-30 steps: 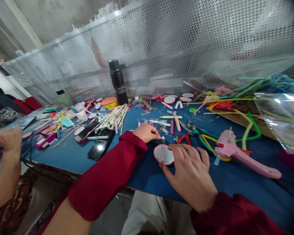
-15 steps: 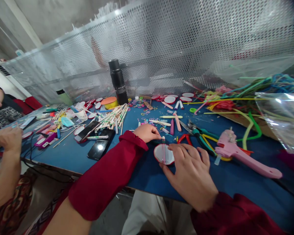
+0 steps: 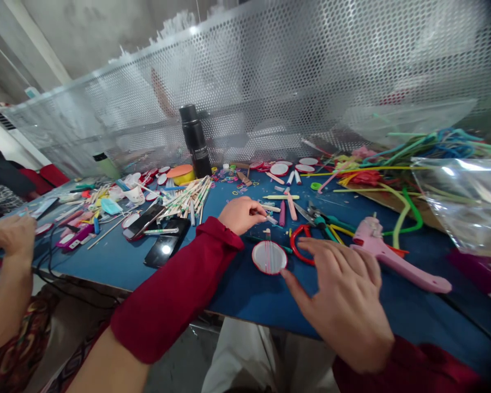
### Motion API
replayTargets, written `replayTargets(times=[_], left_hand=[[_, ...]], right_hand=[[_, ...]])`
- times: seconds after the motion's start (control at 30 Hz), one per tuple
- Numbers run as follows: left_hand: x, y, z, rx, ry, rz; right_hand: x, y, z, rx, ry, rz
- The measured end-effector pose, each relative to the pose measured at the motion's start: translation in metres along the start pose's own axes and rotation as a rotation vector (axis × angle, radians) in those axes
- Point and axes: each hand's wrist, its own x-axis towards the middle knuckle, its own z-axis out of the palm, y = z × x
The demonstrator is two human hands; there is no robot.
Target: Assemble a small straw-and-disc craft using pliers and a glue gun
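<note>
A round white disc with a red rim (image 3: pixel 269 257) lies on the blue table (image 3: pixel 237 289), a thin stick standing across its middle. My left hand (image 3: pixel 241 214), in a dark red sleeve, is just behind the disc, fingers pinched on a small pale stick (image 3: pixel 269 218). My right hand (image 3: pixel 343 297) rests to the right of the disc with fingers spread, the fingertips just clear of the rim, holding nothing.
A pink glue gun (image 3: pixel 393 256), green-handled pliers (image 3: pixel 331 224) and a red ring (image 3: pixel 299 245) lie right of the disc. Two phones (image 3: pixel 163 245), a pile of sticks (image 3: pixel 188 196) and a black flask (image 3: pixel 195 142) are left. Another person's hand (image 3: pixel 12 240) works at far left.
My right hand has come off the disc and drawn back to the right. My left hand has moved from the disc's rim a little farther back, still pinched.
</note>
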Motion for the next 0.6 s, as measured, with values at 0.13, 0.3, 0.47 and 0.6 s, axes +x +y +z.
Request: replayTargets(times=[0.13, 0.3, 0.47, 0.6], left_hand=[[0.01, 0.019, 0.006, 0.169, -0.084, 0.103], [0.021, 0.036, 0.022, 0.349, -0.208, 0.144], [0.025, 0.046, 0.031, 0.407, -0.234, 0.101], [0.025, 0.048, 0.03, 0.425, -0.204, 0.085]], right_hand=[[-0.004, 0.029, -0.019, -0.093, 0.098, 0.052], [-0.01, 0.055, -0.03, -0.192, 0.174, 0.091], [-0.014, 0.061, -0.033, -0.21, 0.197, 0.113], [-0.015, 0.065, -0.035, -0.214, 0.205, 0.145]])
